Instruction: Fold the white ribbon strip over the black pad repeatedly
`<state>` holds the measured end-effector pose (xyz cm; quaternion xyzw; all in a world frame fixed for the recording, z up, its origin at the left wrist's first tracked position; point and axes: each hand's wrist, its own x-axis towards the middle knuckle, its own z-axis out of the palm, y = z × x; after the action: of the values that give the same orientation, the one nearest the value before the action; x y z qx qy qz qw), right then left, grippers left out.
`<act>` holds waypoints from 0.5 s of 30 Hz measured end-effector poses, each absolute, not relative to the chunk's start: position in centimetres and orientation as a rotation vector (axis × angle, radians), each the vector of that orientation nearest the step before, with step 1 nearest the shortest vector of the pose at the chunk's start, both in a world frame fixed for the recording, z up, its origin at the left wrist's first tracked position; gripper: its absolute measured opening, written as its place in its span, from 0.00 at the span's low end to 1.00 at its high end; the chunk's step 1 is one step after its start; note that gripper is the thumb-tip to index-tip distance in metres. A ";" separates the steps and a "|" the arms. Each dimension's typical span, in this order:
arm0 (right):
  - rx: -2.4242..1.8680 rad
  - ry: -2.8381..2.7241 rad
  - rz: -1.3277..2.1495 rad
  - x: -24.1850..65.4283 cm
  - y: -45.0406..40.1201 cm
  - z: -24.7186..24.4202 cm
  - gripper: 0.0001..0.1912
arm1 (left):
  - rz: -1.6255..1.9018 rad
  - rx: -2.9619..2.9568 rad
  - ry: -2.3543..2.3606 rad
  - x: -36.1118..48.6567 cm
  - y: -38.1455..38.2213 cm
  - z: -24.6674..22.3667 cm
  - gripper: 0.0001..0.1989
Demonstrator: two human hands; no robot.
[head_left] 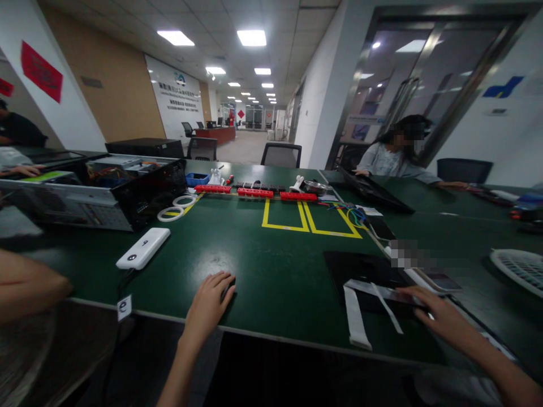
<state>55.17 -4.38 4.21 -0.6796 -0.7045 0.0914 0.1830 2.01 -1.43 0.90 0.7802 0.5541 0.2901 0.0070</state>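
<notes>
My left hand (208, 301) rests on the green table near its front edge, fingers stretched forward and thumb apart. A dark patch shows between the thumb and index finger; whether it is an object or shadow I cannot tell. At the right, my right hand (432, 311) has its fingers closed on the end of a white flat strip (356, 316). The strip bends across a black flat pad (339, 268), and one length hangs toward the table edge. A thinner white piece (388, 310) crosses it. The fingertips on the strip are partly blurred.
An open computer case (146, 195) stands at the left, with white rings (171, 213) and a white power bank (144, 249) nearby. Red blocks (255, 193) line the back, before yellow tape outlines (286, 228). Another person (394, 158) sits across; a neighbour's arm (29, 285) is left.
</notes>
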 end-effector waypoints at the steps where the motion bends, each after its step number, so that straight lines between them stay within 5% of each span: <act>1: -1.924 -2.015 0.236 55.2 -4.3 4.2 0.20 | 0.915 2.439 1.732 2.0 -1.4 0.9 0.14; 7: -2.037 -2.103 0.109 54.9 -3.7 5.2 0.24 | 0.972 2.437 1.704 1.8 -1.2 0.2 0.14; 15: -2.079 -1.819 -0.252 49.6 -5.7 6.4 0.09 | 0.965 2.425 1.722 1.9 -1.3 0.4 0.14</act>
<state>49.57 -5.67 6.37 -0.7368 -0.6448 -0.0893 0.1827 1.90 -1.32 0.44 0.7755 0.5506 0.3087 0.0076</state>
